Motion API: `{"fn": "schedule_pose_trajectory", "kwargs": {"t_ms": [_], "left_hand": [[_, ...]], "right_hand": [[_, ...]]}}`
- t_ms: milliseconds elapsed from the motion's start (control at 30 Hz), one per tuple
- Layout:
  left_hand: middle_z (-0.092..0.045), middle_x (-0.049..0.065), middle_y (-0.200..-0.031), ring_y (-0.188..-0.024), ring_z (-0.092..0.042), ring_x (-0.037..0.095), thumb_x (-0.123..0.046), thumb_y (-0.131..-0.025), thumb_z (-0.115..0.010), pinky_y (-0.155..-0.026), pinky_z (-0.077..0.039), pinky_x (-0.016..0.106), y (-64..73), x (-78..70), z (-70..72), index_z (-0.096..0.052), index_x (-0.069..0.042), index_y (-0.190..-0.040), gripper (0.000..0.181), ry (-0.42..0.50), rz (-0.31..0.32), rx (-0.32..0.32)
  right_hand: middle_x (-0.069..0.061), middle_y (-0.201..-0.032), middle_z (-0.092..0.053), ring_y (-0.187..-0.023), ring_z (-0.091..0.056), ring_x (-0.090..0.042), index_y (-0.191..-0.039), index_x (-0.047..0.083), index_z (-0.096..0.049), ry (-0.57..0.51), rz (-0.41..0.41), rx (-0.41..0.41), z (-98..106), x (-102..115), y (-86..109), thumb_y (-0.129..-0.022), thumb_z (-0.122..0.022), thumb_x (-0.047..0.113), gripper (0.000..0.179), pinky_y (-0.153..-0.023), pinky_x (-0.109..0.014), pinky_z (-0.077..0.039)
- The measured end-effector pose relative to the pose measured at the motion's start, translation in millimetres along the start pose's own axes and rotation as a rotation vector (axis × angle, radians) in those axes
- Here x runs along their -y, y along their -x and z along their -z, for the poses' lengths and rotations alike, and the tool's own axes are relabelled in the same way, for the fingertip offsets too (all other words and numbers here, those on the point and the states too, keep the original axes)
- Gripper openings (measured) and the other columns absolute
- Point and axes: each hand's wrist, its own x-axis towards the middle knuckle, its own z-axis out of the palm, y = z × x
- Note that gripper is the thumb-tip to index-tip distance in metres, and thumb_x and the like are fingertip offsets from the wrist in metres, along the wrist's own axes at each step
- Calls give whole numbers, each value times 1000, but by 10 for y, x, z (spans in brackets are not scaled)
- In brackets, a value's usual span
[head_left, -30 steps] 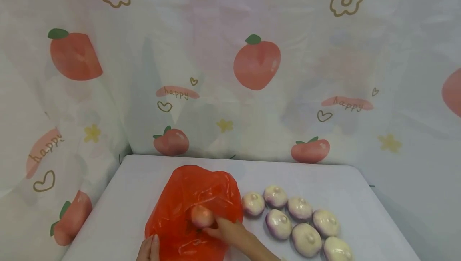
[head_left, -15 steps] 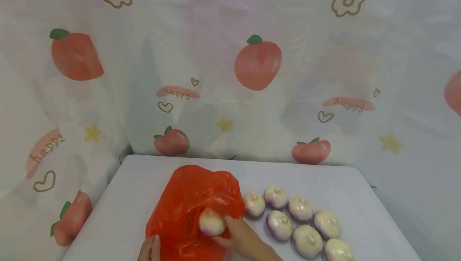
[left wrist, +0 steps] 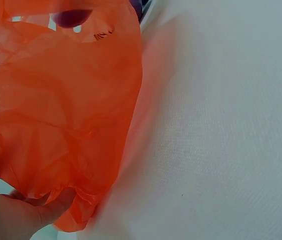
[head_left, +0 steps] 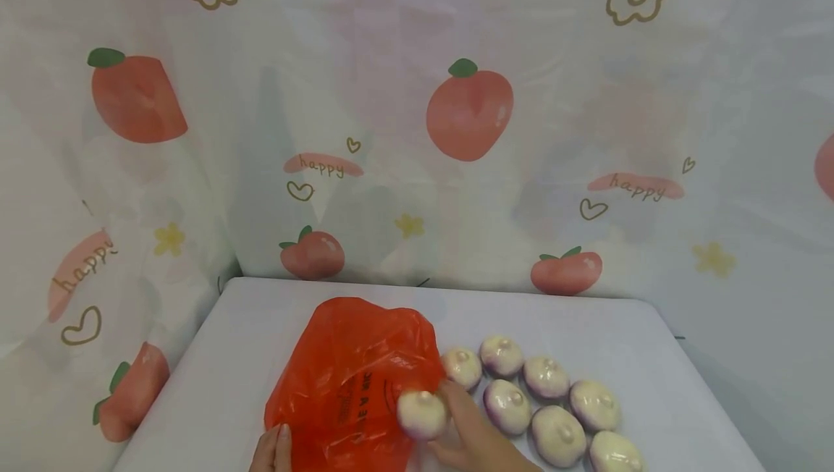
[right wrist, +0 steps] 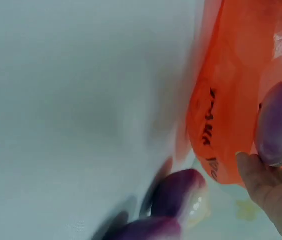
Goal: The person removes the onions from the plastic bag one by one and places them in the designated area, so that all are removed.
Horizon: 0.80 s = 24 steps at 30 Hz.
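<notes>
An orange-red plastic bag (head_left: 345, 356) with dark print lies in the middle of the table. My left hand (head_left: 272, 450) pinches its near left edge; in the left wrist view the thumb (left wrist: 56, 207) presses on the gathered plastic. A white turnip with a purple underside (head_left: 422, 414) is in the grip of my right hand (head_left: 478, 436), over the bag's right side. From the right wrist, this turnip (right wrist: 278, 122) shows its purple face between the fingers, in front of the printed plastic. Part of the right hand is cut off there.
Several more turnips (head_left: 559, 436) sit in two rough rows on the white table (head_left: 677, 414), right of the bag. The nearest of these, a turnip (head_left: 461, 367), stands beside the bag's right edge. A fruit-printed cloth (head_left: 391, 95) hangs behind and at the left.
My right hand has moved right and towards me with the turnip, from within the reddish plastic to the bag's right side. The left hand keeps its place on the bag.
</notes>
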Motion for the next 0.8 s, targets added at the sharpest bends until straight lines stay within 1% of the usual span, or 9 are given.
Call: {"fn": "schedule_pose_trajectory", "kwargs": {"t_ms": [67,100,200,300,433,533,667,733,800], "left_hand": [[-65,20,-104,-90,-62,33,-48,-100,-32,-71,-54,46,-1,3,14,-63,8,-110,65,-9,16,32],[-64,20,-105,-91,-61,34,-52,-99,-30,-73,-53,48,1,1,23,-63,8,-111,69,-17,29,54],[-63,21,-108,-93,-61,35,-54,-98,-29,-76,-52,50,-1,-4,36,-61,8,-114,72,-21,64,88],[-62,21,-110,-94,-60,36,-56,-98,-29,-77,-51,51,-4,-9,42,-60,8,-116,73,-26,91,109],[-62,22,-111,-94,-60,36,-56,-98,-29,-79,-50,52,-14,-13,53,-60,9,-117,74,-45,103,123],[-62,23,-110,-95,-60,37,-48,-100,-34,-79,-50,53,-20,-6,55,-61,11,-114,66,-40,73,108],[-62,25,-107,-97,-60,39,-38,-102,-37,-77,-50,53,-17,7,51,-62,14,-109,58,-27,30,83],[-62,26,-108,-97,-59,40,-40,-102,-36,-77,-50,54,-11,14,49,-62,14,-109,60,-33,26,76],[-62,26,-108,-98,-59,41,-41,-101,-36,-78,-49,54,-5,20,47,-62,14,-109,61,-38,25,62]], "right_hand": [[20,-115,-50,-99,-53,-2,-132,35,-36,5,-38,5,51,-2,50,-87,-66,41,55,-83,-22,-45],[19,-120,-50,-104,-53,-3,-135,34,-35,59,-10,-17,70,-25,63,-86,-67,44,59,-86,-24,-45],[17,-128,-47,-112,-50,-5,-140,28,-34,111,23,-66,153,-110,137,-84,-71,40,68,-91,-25,-44],[9,-130,-48,-112,-51,-9,-140,15,-36,125,100,-156,251,-218,208,-79,-78,27,75,-90,-23,-44],[0,-127,-49,-108,-52,-9,-135,5,-40,115,147,-250,397,-309,271,-73,-82,10,75,-86,-17,-44],[-4,-128,-51,-107,-54,-13,-134,3,-41,155,93,-292,516,-336,300,-72,-82,9,76,-85,-20,-45],[-5,-129,-50,-104,-57,-20,-137,12,-38,198,-109,-316,683,-340,358,-75,-81,23,76,-79,-27,-49],[-10,-128,-49,-102,-58,-27,-137,9,-37,210,-138,-337,765,-363,368,-75,-81,21,76,-76,-30,-51],[-16,-126,-46,-100,-58,-33,-135,3,-36,235,-120,-352,845,-393,369,-75,-81,13,76,-70,-31,-53]]}}
